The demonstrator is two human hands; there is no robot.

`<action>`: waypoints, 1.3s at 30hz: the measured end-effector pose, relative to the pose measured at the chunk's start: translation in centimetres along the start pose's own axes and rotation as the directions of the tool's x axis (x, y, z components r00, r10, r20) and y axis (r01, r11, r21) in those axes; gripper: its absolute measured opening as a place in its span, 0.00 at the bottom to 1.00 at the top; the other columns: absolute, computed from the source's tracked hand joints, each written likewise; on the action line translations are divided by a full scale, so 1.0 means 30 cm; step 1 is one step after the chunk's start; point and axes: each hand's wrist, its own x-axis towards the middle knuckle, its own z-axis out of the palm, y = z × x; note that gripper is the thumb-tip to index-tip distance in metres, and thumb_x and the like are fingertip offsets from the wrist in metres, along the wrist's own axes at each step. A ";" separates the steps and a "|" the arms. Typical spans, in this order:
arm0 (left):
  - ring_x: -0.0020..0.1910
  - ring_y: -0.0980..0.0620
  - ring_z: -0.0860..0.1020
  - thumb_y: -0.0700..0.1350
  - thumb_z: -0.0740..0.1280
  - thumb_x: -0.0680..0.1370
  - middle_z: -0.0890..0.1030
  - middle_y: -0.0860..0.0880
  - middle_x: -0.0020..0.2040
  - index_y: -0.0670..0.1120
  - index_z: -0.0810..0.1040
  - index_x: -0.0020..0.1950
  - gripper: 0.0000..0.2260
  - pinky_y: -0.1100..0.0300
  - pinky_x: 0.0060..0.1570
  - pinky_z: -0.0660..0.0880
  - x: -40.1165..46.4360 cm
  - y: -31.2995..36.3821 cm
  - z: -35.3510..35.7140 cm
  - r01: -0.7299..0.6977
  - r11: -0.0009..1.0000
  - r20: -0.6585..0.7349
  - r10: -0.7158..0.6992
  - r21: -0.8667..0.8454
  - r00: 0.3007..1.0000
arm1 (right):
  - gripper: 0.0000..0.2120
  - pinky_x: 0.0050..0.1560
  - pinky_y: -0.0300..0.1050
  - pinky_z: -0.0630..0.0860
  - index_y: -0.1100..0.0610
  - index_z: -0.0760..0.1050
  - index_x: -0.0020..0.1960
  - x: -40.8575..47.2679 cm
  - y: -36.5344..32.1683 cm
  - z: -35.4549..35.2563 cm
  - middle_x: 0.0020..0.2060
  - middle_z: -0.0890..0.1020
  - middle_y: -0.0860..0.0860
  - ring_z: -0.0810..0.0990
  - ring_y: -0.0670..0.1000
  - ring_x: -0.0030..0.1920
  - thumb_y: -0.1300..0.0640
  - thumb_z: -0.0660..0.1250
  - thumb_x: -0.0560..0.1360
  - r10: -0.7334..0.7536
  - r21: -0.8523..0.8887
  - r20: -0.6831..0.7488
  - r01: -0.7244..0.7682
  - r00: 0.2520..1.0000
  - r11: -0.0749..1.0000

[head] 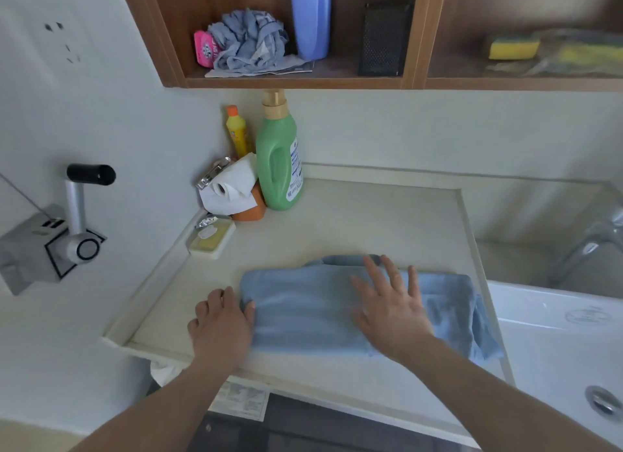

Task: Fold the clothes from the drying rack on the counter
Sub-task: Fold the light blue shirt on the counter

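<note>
**Blue cloth flat on the counter, both hands on it**

From my feed, the far part of the blue cloth (320,310) is hard to read: a darker rounded fold pokes out behind it and I cannot tell whether it is a collar or a second layer. Its right end droops over the counter (371,222) edge toward the sink (556,343), and the hanging corner is rumpled. The sink is cut off at the right border, and only part of its drain and tap shows.

My left hand (220,327) sits at the cloth's left edge, fingers curled, thumb pinching the cloth's corner. My right hand (391,310) lies flat on the middle of the cloth, fingers straight and spread apart, pressing down.

The cloth lies across the near half of the counter, close to the near edge. Bare counter stays open on the far side, between the cloth and the green bottle (279,161). At the far left corner crowd a yellow bottle (237,133), a paper roll (229,188) and a soap dish (211,237), well apart from the cloth. A raised lip runs along the counter's left edge. The shelf (303,80) above holds blurred items.
</note>
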 end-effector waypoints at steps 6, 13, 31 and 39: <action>0.51 0.43 0.78 0.68 0.61 0.77 0.76 0.47 0.50 0.46 0.68 0.54 0.25 0.49 0.50 0.76 0.003 -0.011 -0.070 0.119 0.961 0.262 -0.052 -0.249 0.964 | 0.32 0.73 0.74 0.33 0.52 0.58 0.80 0.102 -0.223 -0.049 0.82 0.47 0.52 0.36 0.59 0.81 0.38 0.57 0.80 -0.196 -0.068 0.209 0.215 0.958 0.974; 0.33 0.54 0.74 0.58 0.69 0.76 0.74 0.52 0.34 0.48 0.71 0.37 0.17 0.59 0.33 0.66 0.027 -0.001 -0.110 0.161 0.931 0.435 -0.003 -0.328 0.901 | 0.34 0.72 0.76 0.34 0.49 0.54 0.82 0.155 -0.259 -0.048 0.81 0.55 0.47 0.40 0.57 0.81 0.39 0.57 0.81 -0.178 -0.040 0.318 0.201 0.931 0.979; 0.35 0.52 0.73 0.48 0.68 0.75 0.75 0.51 0.38 0.48 0.68 0.42 0.09 0.60 0.32 0.65 -0.090 0.349 -0.323 -0.274 0.796 0.204 0.439 -0.540 0.875 | 0.38 0.71 0.76 0.34 0.43 0.42 0.82 0.159 -0.232 -0.008 0.83 0.48 0.47 0.38 0.56 0.81 0.34 0.53 0.78 -0.143 -0.004 0.300 0.151 0.943 0.988; 0.29 0.55 0.68 0.45 0.67 0.75 0.69 0.53 0.32 0.48 0.64 0.37 0.13 0.60 0.29 0.61 -0.115 0.416 -0.328 -0.320 0.794 0.124 0.439 -0.517 0.890 | 0.23 0.74 0.63 0.63 0.42 0.68 0.72 -0.008 -0.076 0.012 0.72 0.70 0.48 0.66 0.57 0.74 0.39 0.54 0.78 0.082 0.220 -0.112 -0.056 0.990 0.974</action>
